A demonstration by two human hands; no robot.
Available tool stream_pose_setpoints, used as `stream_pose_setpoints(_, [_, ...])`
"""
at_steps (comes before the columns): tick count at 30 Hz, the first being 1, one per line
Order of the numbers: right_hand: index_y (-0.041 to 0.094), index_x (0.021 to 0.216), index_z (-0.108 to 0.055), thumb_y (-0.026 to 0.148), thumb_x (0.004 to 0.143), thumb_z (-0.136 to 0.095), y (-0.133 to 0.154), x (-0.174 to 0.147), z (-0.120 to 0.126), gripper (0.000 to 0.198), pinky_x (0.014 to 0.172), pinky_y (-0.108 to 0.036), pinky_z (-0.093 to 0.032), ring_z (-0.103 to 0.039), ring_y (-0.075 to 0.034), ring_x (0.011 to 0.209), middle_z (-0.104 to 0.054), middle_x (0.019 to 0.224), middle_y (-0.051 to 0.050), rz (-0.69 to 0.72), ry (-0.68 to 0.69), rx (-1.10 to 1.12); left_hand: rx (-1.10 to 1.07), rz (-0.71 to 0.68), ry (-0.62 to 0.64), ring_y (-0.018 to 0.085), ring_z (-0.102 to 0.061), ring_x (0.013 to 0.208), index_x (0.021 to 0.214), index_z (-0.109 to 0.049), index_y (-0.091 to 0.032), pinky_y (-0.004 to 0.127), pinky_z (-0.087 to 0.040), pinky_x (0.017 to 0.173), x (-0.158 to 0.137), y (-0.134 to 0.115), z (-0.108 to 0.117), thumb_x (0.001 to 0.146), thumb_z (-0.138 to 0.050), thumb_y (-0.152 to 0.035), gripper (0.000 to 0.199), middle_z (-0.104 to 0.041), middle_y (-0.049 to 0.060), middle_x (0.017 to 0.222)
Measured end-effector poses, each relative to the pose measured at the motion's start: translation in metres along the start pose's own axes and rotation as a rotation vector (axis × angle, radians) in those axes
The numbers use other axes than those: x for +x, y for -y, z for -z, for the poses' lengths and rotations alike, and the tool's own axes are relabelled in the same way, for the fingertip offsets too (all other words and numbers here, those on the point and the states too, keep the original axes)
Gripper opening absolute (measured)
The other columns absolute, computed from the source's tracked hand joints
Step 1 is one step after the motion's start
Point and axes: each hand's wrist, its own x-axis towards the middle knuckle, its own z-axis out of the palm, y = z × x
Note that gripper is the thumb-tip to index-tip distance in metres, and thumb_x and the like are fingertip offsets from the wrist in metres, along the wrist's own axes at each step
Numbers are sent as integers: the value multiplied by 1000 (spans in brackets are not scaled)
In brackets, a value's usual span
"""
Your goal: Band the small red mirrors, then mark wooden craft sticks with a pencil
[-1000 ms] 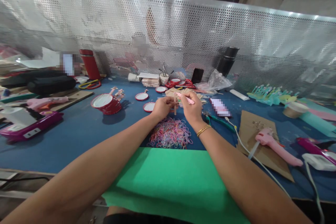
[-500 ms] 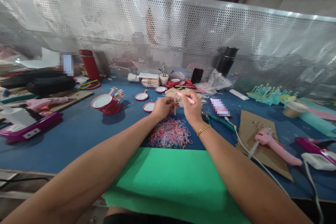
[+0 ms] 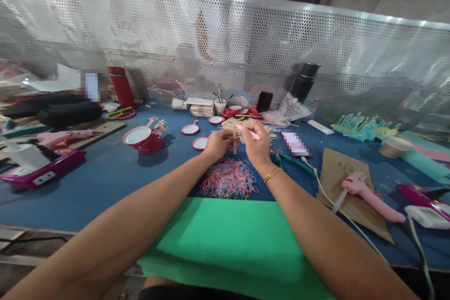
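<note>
Between my two hands a flat wooden craft stick (image 3: 235,146) stands upright. My left hand (image 3: 218,144) is closed, its fingertips pinching the stick from the left side. In my right hand (image 3: 258,145) is a pink marker pen (image 3: 253,135), gripped as for writing, with its tip at the upper part of the stick. Below the hands lies a heap of small coloured rubber bands (image 3: 228,179). Behind them a pile of wooden sticks (image 3: 251,124) is partly hidden by my hands. Round red-rimmed white discs (image 3: 190,129) lie to the left.
A stack of red-rimmed discs (image 3: 140,139) stands at left. On the right are a phone (image 3: 295,144), green-handled pliers (image 3: 297,163) and a pink glue gun (image 3: 372,197) on cardboard (image 3: 328,173). Green cloth (image 3: 228,239) covers the near edge; a perforated metal panel (image 3: 147,33) rises behind.
The pink marker's tip has shifted very slightly to the left and its body sits a little flatter. Both hands stay in nearly the same place around the stick.
</note>
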Motion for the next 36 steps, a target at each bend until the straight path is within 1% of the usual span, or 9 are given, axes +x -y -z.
stream_pose_setpoints(4, [21,75,-63,34,85,-59,0,0,0,17,69,-29,-45,-58,-16,69,-65,73,1,4,36,-19,6,-6,2,21,-70,73,81,-70,-15,30,-56,61,0,0,0,64,-83,-35,29,-73,6,78])
stream_pose_setpoints(10, [21,73,-62,31,85,-59,-1,0,3,15,70,-29,-44,-60,-17,72,-66,74,0,-15,-14,-62,35,17,-12,21,-70,73,83,-70,-15,29,-55,61,-1,-1,0,65,-82,-35,29,-73,5,78])
stream_pose_setpoints(16, [21,75,-62,34,86,-58,-1,-2,0,17,70,-28,-46,-59,-16,71,-67,74,0,-1,48,-33,2,2,-4,22,-71,73,83,-71,-15,29,-56,60,0,0,0,63,-84,-37,32,-74,6,79])
stream_pose_setpoints(22, [21,76,-63,31,86,-58,-3,-1,1,15,70,-29,-45,-60,-17,72,-67,75,0,13,5,-57,8,13,-8,21,-71,73,81,-70,-16,28,-55,59,0,-1,0,63,-83,-34,29,-74,5,78])
stream_pose_setpoints(28, [22,75,-62,35,86,-58,-3,-2,-1,17,70,-29,-46,-59,-17,72,-66,75,0,14,44,-26,4,-6,0,21,-70,72,81,-70,-15,29,-55,59,-1,-1,0,63,-83,-36,30,-73,5,78])
stream_pose_setpoints(33, [21,76,-63,31,85,-59,-4,-1,2,15,69,-29,-44,-59,-17,71,-66,75,0,6,4,-54,12,5,-1,21,-70,71,80,-70,-16,29,-56,60,1,0,0,61,-85,-36,31,-73,4,76])
stream_pose_setpoints(36, [21,75,-63,33,85,-59,-3,-1,1,16,69,-29,-45,-59,-17,71,-66,74,0,3,16,-38,2,4,-5,21,-70,70,78,-69,-16,29,-55,59,1,-1,0,61,-84,-37,31,-72,4,75])
